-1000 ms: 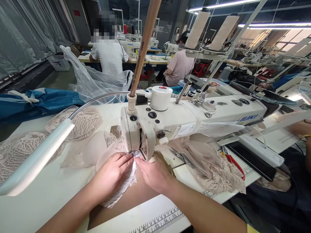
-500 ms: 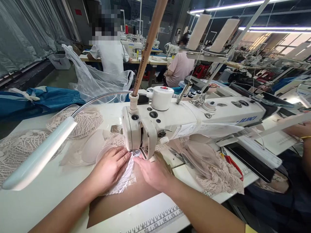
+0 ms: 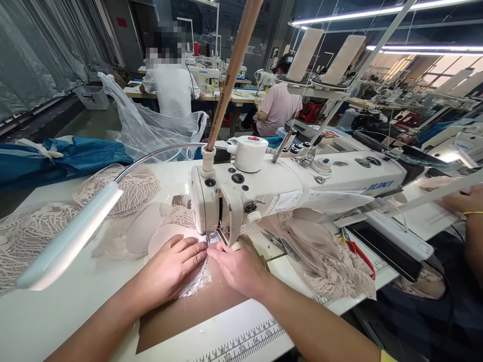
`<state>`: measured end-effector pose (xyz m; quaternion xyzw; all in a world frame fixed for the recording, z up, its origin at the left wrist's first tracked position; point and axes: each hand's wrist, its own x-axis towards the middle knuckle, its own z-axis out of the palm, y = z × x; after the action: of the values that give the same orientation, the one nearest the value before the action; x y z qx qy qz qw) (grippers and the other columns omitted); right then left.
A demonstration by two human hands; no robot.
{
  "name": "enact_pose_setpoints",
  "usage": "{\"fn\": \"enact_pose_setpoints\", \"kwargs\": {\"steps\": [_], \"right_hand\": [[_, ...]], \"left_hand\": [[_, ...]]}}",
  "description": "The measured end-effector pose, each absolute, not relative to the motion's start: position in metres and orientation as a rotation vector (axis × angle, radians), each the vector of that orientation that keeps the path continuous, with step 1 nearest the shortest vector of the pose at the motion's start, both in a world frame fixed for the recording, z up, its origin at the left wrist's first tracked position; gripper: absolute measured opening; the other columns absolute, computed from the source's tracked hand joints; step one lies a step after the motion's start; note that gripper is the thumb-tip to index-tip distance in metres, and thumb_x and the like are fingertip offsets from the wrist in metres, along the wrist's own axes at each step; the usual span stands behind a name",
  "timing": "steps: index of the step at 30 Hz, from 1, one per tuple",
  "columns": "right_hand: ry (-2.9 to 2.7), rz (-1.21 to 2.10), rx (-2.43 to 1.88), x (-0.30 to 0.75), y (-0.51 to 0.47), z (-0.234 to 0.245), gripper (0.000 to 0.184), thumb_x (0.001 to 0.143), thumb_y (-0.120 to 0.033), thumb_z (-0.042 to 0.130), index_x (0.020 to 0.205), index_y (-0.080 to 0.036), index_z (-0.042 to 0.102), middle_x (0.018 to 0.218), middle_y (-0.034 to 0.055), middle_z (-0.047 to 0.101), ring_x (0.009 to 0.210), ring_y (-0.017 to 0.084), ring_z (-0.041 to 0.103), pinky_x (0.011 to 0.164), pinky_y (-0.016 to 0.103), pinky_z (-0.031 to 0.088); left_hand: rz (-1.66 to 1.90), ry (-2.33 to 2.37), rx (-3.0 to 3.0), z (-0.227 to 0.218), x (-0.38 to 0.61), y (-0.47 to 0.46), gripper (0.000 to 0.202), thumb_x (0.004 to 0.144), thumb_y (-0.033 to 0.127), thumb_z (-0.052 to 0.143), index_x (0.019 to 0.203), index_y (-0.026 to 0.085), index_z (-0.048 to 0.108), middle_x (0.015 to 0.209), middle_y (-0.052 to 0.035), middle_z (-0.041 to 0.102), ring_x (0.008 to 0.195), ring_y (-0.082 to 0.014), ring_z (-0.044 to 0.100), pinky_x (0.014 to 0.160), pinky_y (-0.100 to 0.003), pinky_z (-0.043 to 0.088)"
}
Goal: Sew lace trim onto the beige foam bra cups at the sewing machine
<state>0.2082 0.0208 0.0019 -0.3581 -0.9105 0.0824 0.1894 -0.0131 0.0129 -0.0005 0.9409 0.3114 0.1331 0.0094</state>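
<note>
My left hand (image 3: 171,269) lies flat with fingers stretched out on a pale lace piece (image 3: 194,284), pressing it to the table just left of the needle. My right hand (image 3: 237,266) rests on the same lace from the right, fingers extended toward the presser foot (image 3: 211,237). Both fingertips nearly meet under the head of the white sewing machine (image 3: 287,186). A beige moulded cup (image 3: 166,236) shows just beyond my left hand.
A gooseneck lamp (image 3: 71,236) reaches across the left. Lace pieces and cups (image 3: 124,193) pile up behind it, more lace (image 3: 332,271) at the right, with red-handled scissors (image 3: 358,251). A printed ruler (image 3: 245,344) runs along the near edge. Two people sit at machines behind; another person's hand (image 3: 462,201) is at the right.
The lace has fed away from me under the presser foot, so less of it trails toward the near edge. Both hands stayed on it, following slightly forward.
</note>
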Motion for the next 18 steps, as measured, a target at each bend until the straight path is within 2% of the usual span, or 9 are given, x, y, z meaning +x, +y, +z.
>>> {"fn": "enact_pose_setpoints", "kwargs": {"steps": [4, 11, 18], "right_hand": [[-2.583, 0.195, -1.003, 0.2085, 0.0203, 0.0021, 0.021, 0.084, -0.01, 0.051, 0.095, -0.017, 0.067, 0.086, 0.0033, 0.064, 0.075, 0.017, 0.049, 0.064, 0.029, 0.033], [-2.644, 0.208, -1.01, 0.2075, 0.0189, 0.0025, 0.031, 0.083, -0.008, 0.049, 0.109, -0.018, 0.063, 0.088, 0.0035, 0.062, 0.08, 0.018, 0.049, 0.067, 0.03, 0.033], [-2.74, 0.141, -1.131, 0.2037, 0.0169, 0.0019, 0.032, 0.074, -0.005, 0.051, 0.099, -0.019, 0.063, 0.085, 0.0039, 0.061, 0.079, 0.02, 0.049, 0.067, 0.032, 0.033]], "left_hand": [[0.352, 0.927, 2.953, -0.0017, -0.0176, 0.0146, 0.034, 0.094, 0.012, 0.044, 0.126, 0.014, 0.056, 0.131, -0.0122, 0.06, 0.117, -0.029, 0.052, 0.097, -0.047, 0.042], [0.296, 0.923, 2.919, -0.0009, -0.0215, 0.0166, 0.037, 0.09, 0.008, 0.047, 0.125, 0.015, 0.055, 0.133, -0.0103, 0.058, 0.119, -0.0277, 0.051, 0.099, -0.046, 0.042], [0.368, 0.982, 2.947, -0.0002, -0.0189, 0.016, 0.03, 0.096, 0.018, 0.044, 0.122, 0.015, 0.058, 0.123, -0.0091, 0.065, 0.109, -0.0271, 0.055, 0.093, -0.044, 0.045]]}}
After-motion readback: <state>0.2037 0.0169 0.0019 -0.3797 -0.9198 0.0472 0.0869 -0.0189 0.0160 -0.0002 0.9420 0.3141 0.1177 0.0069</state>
